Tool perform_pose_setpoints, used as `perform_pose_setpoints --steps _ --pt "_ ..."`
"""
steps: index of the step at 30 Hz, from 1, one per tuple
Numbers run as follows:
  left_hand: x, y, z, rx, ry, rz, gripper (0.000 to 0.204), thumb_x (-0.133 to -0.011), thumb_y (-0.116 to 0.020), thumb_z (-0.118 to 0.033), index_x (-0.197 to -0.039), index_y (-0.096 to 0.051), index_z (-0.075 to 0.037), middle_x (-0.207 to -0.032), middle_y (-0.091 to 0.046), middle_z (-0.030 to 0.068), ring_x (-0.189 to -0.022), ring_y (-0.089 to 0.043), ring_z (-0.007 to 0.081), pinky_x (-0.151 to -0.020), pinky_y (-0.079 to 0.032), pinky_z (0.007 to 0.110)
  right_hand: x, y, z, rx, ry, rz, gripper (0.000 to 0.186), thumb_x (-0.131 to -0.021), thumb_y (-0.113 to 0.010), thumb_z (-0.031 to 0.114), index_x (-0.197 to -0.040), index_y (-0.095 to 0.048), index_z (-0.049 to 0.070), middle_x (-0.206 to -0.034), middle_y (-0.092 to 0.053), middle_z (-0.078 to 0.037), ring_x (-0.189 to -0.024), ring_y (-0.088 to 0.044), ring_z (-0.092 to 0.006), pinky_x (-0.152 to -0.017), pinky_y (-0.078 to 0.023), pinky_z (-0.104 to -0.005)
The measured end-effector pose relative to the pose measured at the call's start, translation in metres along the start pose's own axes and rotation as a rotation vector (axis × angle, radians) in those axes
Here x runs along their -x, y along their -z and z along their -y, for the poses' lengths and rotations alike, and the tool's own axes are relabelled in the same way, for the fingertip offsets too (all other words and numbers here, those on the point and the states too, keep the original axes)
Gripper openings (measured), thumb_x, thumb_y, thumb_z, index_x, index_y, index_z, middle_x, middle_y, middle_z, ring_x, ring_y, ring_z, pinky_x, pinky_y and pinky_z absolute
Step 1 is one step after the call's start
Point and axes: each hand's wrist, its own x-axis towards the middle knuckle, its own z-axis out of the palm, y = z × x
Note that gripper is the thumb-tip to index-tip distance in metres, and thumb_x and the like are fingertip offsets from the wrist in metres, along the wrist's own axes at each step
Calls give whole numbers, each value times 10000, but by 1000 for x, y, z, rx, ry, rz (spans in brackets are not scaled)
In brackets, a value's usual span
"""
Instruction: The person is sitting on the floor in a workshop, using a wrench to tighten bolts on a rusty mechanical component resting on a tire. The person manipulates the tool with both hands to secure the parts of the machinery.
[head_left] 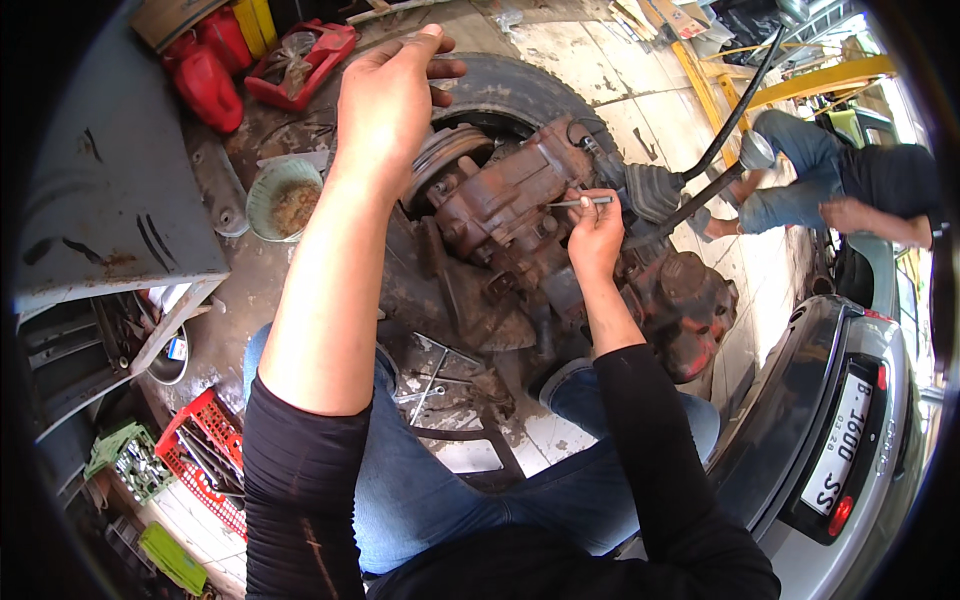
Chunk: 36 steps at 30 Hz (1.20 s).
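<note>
We list, from the left: red fuel cans (208,80) and a red tray (300,62) at the far left of the floor (600,70), a pale green bucket (283,197) of brownish bits just right of them, and nearer us a red crate (205,450) of tools beside a green crate (128,458). Our left hand (385,100) is raised above the old tyre (510,88), its grip open, fingers loosely spread, holding nothing we can see. Next, the rusty gearbox assembly (510,200) lies across the tyre at the middle of the floor, in front of our knees in blue jeans (450,500); loose wrenches (430,375) lie on the floor just below it. Our right hand (595,235) rests against the right side of the assembly, its grip closed on a thin metal rod (585,202) held level, the tip touching the casing. Right of that, a black rubber boot (655,190) and a red-stained housing (685,310) end the assembly. Farther right, another person (850,185) in jeans crouches on the floor, and a silver car (850,430) fills the right edge.
</note>
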Motion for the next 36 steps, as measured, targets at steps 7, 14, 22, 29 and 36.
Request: perform_pose_setpoints --steps 7,14,22,29,36 --pt "0 -3 0 35 -6 18 406 -1045 -600 -414 -1190 -749 -65 -985 -773 19 -774 -615 90 -772 -458 264 1 2 -8 -38 16 -21 48 -1080 -520 24 -1090 -563 5 -1128 -772 -159 -1056 -739 -222 -909 -616 -365" --pt "-1 -4 3 42 -26 10 400 -1045 -599 -408 -1194 -743 -67 -1002 -771 23 -775 -614 93 -778 -458 267 11 3 -2 300 84 200 89 -1092 -486 20 -1114 -571 4 -1230 -724 -180 -1175 -703 -264 -956 -617 -395" --pt "-2 -4 2 38 5 29 409 -1045 -598 -415 -1199 -741 -65 -1002 -770 15 -779 -611 92 -779 -455 266 4 5 -15 -163 -41 -69 72 -1078 -525 26 -1100 -586 -4 -1111 -751 -182 -997 -748 -232 -826 -623 -356" --pt "-1 -5 2 33 4 24 393 -1044 -608 -401 -1203 -741 -67 -1005 -768 16 -776 -608 90 -775 -458 267 -15 28 -2 149 -84 23 118 -954 -756 50 -974 -655 -7 -820 -758 -91 -765 -725 -146 -704 -557 -275" --pt "1 1 -1 15 10 12 381 -1039 -621 -387 -1194 -743 -61 -995 -766 21 -775 -609 89 -764 -462 260 -21 31 26 376 -122 133 175 -889 -825 122 -939 -763 -34 -795 -769 -133 -658 -713 -144 -639 -545 -285"
